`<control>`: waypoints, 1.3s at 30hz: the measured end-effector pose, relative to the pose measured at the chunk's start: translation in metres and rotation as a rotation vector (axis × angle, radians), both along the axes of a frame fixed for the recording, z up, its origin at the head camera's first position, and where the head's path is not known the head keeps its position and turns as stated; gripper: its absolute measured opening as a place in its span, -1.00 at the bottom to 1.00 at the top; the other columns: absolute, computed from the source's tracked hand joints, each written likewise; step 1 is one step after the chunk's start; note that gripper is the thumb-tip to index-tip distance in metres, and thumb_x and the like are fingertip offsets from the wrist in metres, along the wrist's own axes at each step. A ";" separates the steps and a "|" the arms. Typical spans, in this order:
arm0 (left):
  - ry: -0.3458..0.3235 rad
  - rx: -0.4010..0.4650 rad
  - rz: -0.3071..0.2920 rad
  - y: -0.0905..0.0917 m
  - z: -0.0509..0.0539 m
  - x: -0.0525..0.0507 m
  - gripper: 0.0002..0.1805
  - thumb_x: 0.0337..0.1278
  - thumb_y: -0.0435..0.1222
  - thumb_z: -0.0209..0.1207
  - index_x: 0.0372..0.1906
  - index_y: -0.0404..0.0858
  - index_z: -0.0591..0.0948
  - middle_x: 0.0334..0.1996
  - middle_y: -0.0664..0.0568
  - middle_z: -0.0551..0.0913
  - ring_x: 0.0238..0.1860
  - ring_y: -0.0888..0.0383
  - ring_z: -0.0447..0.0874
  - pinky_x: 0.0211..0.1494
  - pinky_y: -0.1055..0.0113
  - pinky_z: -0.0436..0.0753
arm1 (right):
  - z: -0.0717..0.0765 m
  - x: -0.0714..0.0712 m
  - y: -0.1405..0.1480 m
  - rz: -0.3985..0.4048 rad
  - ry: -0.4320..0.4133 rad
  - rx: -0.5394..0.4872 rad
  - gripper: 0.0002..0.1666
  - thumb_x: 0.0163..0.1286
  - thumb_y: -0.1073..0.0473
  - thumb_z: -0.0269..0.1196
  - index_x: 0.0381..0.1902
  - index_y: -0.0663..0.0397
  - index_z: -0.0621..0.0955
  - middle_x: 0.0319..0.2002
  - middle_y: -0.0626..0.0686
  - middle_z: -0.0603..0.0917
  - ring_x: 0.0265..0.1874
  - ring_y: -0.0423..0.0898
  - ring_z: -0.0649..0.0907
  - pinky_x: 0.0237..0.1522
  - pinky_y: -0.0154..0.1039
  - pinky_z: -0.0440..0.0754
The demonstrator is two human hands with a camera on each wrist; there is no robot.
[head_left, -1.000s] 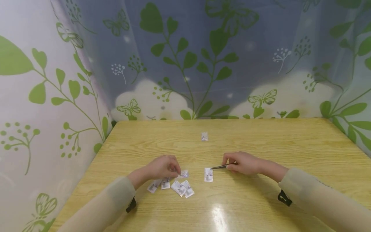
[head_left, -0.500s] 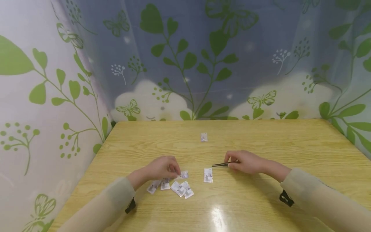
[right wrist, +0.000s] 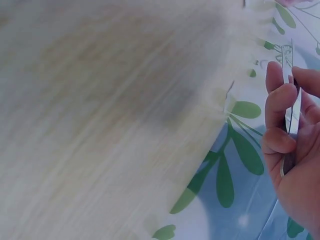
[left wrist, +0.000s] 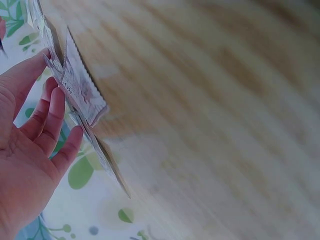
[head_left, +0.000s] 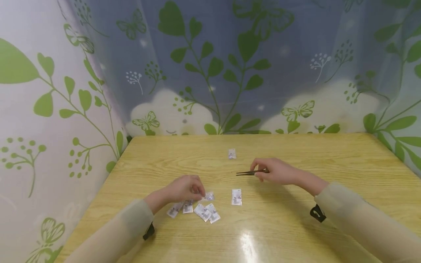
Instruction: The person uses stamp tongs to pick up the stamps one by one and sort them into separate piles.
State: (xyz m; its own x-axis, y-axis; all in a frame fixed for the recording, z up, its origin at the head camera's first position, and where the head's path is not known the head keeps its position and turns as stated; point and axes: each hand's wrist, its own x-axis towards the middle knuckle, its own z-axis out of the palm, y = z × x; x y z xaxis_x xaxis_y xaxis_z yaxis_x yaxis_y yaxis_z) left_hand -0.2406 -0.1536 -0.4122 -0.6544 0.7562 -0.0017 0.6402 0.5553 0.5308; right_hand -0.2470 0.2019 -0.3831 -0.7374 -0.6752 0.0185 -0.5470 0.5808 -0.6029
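Head view shows the right hand [head_left: 274, 171] pinching black tweezers [head_left: 246, 173], whose two tips stand apart and point toward the left side. The tweezers lie almost sideways, and they seem to be raised above the tabletop [head_left: 296, 223]. Their tips appear between two single packets: the near packet [head_left: 236, 197] is on the person's side of them, and the far packet [head_left: 232, 153] is beyond. Both packets have the long axis running away from the person, so across the line of the tweezers; I judge that this crossing matters most for any approach. The right hand is nearer to the far packet.

The left hand [head_left: 185, 188] is bent over the packet group, its fingertips at the edge of a sideways packet [head_left: 208, 196]. In the left wrist view its fingers touch packets, but whether it really pinches one, I cannot tell.
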 end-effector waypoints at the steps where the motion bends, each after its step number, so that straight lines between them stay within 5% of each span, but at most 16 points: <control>1: 0.000 -0.001 0.002 0.000 0.000 0.000 -0.92 0.11 -0.35 0.32 -0.29 -0.11 0.72 -0.29 0.20 0.57 -0.27 0.21 0.57 -0.18 0.36 0.56 | 0.001 -0.002 -0.002 -0.003 0.000 0.002 -0.81 0.47 0.22 0.14 0.01 0.05 0.51 -0.51 -0.01 0.62 -0.68 -0.24 0.35 -0.51 -0.26 0.37; 13: 0.003 -0.014 0.008 0.001 -0.006 -0.001 -0.91 0.11 -0.33 0.33 -0.29 -0.08 0.72 -0.28 0.23 0.57 -0.27 0.23 0.56 -0.18 0.36 0.55 | -0.003 -0.013 -0.038 0.060 0.016 0.017 -0.85 0.45 0.16 0.17 -0.06 -0.04 0.57 -0.47 -0.06 0.67 -0.48 -0.18 0.63 -0.30 -0.19 0.52; 27: 0.011 -0.013 0.007 0.001 -0.003 -0.002 -0.91 0.10 -0.34 0.33 -0.29 -0.08 0.72 -0.29 0.23 0.57 -0.29 0.26 0.55 -0.20 0.37 0.55 | -0.018 -0.005 -0.067 0.086 0.079 0.107 -0.89 0.38 0.14 0.20 -0.15 -0.13 0.60 -0.34 -0.15 0.70 -0.39 -0.24 0.58 -0.29 -0.20 0.52; 39: 0.001 -0.006 0.014 0.000 -0.003 -0.003 -0.91 0.10 -0.34 0.34 -0.31 -0.08 0.72 -0.30 0.23 0.56 -0.30 0.25 0.55 -0.21 0.37 0.55 | -0.021 -0.003 -0.079 0.080 0.060 0.147 -0.91 0.37 0.14 0.21 -0.19 -0.15 0.61 -0.44 -0.23 0.60 -0.47 -0.24 0.51 -0.36 -0.23 0.47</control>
